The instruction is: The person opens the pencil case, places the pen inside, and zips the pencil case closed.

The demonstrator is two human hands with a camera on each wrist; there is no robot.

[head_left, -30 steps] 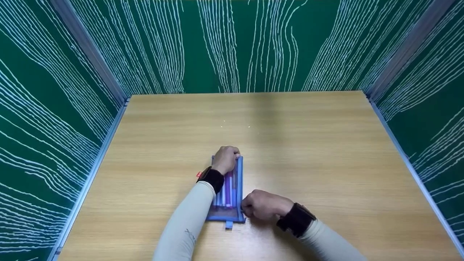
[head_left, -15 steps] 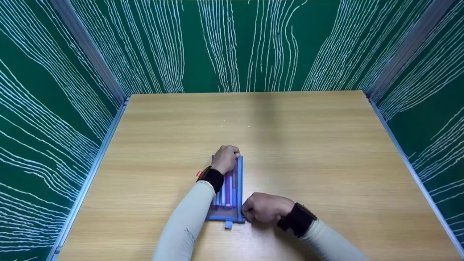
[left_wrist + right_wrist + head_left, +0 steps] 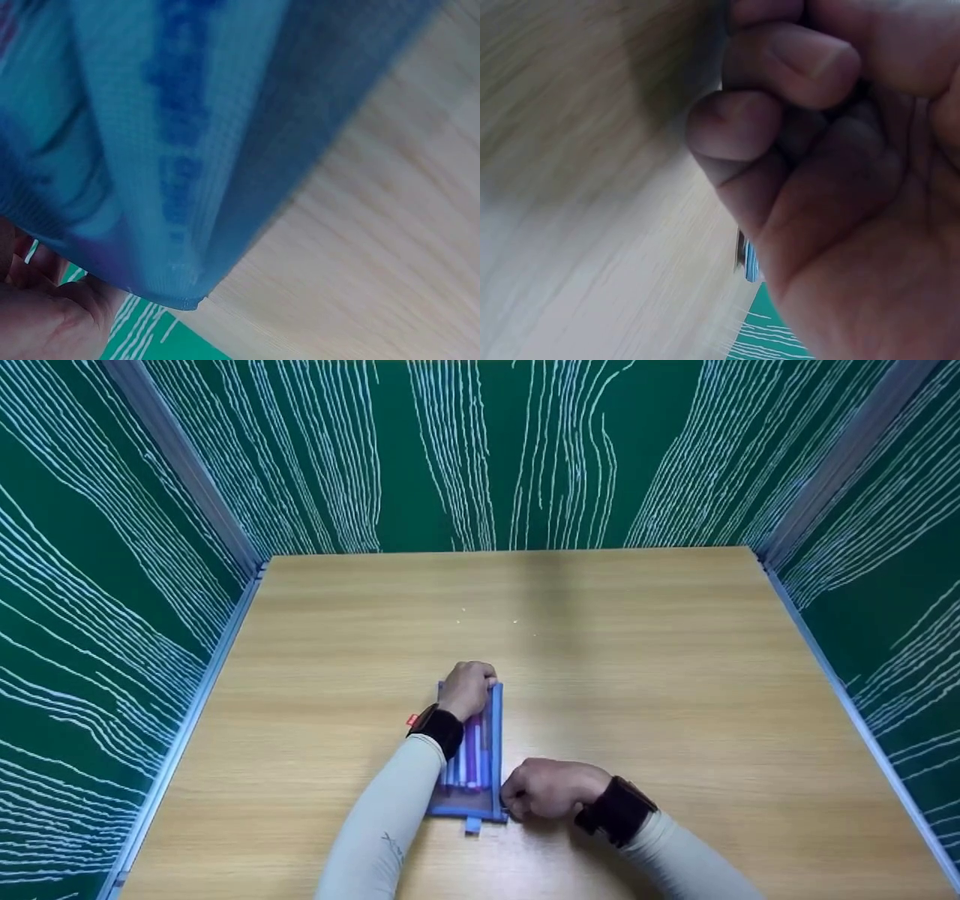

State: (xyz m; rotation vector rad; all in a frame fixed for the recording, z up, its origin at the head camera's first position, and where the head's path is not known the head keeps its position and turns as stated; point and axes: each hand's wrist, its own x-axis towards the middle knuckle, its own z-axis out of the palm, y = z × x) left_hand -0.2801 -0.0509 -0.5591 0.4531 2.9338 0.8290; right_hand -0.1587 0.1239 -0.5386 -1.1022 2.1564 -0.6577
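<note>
A blue-edged, see-through mesh pencil case point(image 3: 463, 801) lies lengthwise on the table, with several pens point(image 3: 471, 757) in purple, white and blue inside. At its far end my left hand point(image 3: 466, 690) grips the edge, thumb and fingers bent over it. The left wrist view shows the mesh close up, with the left hand point(image 3: 56, 315) at its end. My right hand point(image 3: 551, 789) has curled fingers, their tips pinching at the case's near right corner. In the right wrist view the curled fingers point(image 3: 735, 127) show, but the pinched spot is hidden.
A wooden table point(image 3: 675, 675) spreads around the case, with a few tiny white specks beyond it. Green walls point(image 3: 427, 457) with wavy white lines close off the back and both sides. A small blue tab point(image 3: 473, 826) sticks out from the near end of the case.
My right hand has shifted slightly nearer to the body along the case's right edge, then stayed put. The left hand and the case have not visibly moved.
</note>
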